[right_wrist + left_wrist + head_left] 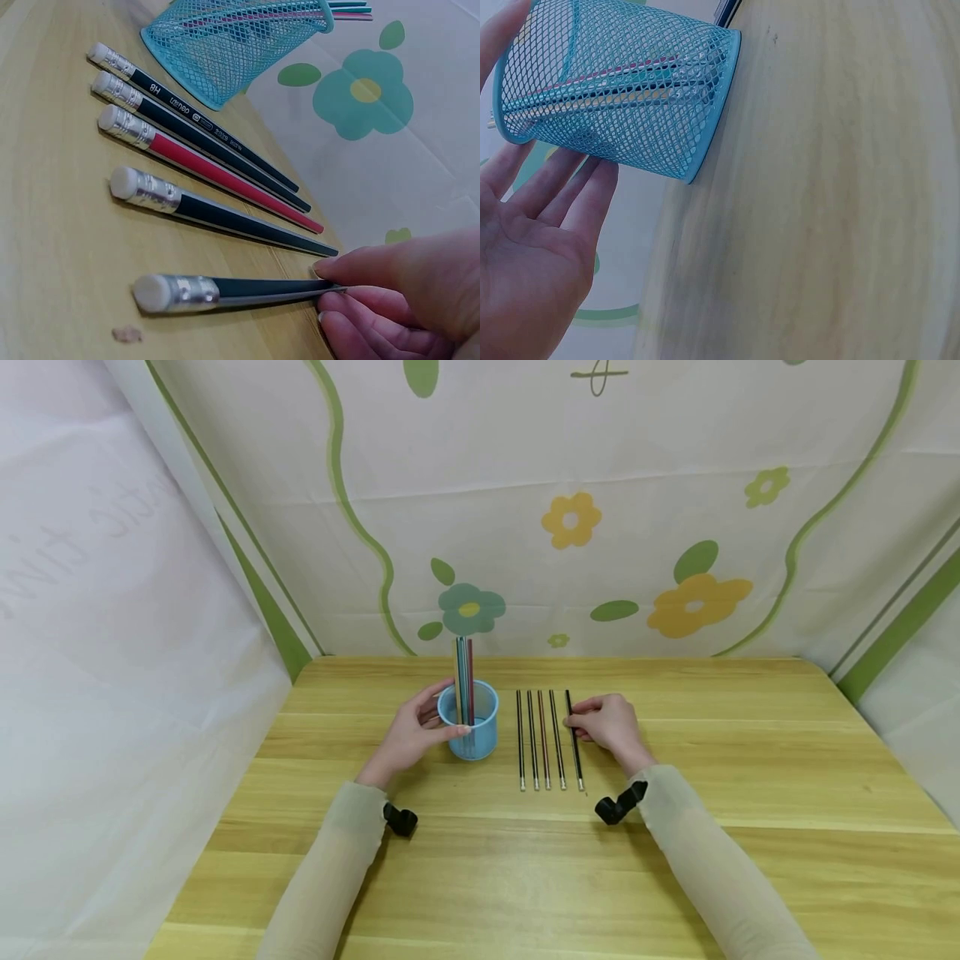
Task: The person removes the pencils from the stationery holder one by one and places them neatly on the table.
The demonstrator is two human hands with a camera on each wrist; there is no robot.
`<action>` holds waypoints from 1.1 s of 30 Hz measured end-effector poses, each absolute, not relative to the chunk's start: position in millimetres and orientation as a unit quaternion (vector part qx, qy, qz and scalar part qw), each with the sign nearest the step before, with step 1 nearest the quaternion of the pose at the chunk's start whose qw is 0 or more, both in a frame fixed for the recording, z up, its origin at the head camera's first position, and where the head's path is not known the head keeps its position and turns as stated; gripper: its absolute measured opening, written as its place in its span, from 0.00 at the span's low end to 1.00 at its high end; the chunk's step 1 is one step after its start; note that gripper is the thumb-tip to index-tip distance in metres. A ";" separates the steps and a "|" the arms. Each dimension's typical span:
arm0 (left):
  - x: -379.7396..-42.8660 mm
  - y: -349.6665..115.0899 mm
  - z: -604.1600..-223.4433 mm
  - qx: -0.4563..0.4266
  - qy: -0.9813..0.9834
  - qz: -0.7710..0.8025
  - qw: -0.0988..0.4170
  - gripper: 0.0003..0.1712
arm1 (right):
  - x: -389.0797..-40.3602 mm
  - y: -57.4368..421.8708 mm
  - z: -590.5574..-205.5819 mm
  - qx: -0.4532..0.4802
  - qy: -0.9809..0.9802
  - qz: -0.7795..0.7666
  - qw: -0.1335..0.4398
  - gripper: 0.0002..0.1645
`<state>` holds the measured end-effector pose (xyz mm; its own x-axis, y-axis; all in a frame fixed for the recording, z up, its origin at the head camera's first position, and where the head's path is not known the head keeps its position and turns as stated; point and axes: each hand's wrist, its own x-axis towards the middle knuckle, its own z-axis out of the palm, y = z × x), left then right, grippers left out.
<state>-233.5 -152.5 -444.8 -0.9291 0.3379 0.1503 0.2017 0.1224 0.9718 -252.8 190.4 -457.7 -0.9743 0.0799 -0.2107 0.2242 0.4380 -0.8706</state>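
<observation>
A light-blue mesh pencil cup (487, 735) stands upright on the table, with several coloured pencils (462, 677) leaning inside it. My left hand (411, 731) holds the cup from the left, thumb across the near rim and fingers round the far side; the left wrist view shows the cup's mesh wall (622, 82) beside the fingers. To the right of the cup, several pencils lie in a row, among them a red one (225, 176). At the row's right end, my right hand (611, 725) pinches a black pencil (255, 291) near its far end, away from the white eraser.
The wooden table (510, 877) ends at the back against a flower-printed cloth (510, 460), and another white cloth (135, 652) hangs at the left. A small brown crumb (127, 334) lies near the pinched pencil's eraser.
</observation>
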 end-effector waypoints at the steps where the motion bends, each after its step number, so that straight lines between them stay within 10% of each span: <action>1: -233.7 -152.5 -444.8 0.180 0.749 0.636 0.053 0.47 | -252.7 190.4 -457.9 0.090 0.846 -0.522 0.067 0.19; 33: -235.9 -154.1 -449.3 0.181 0.754 0.629 0.047 0.46 | -249.8 192.4 -458.9 0.076 0.838 -0.537 0.065 0.21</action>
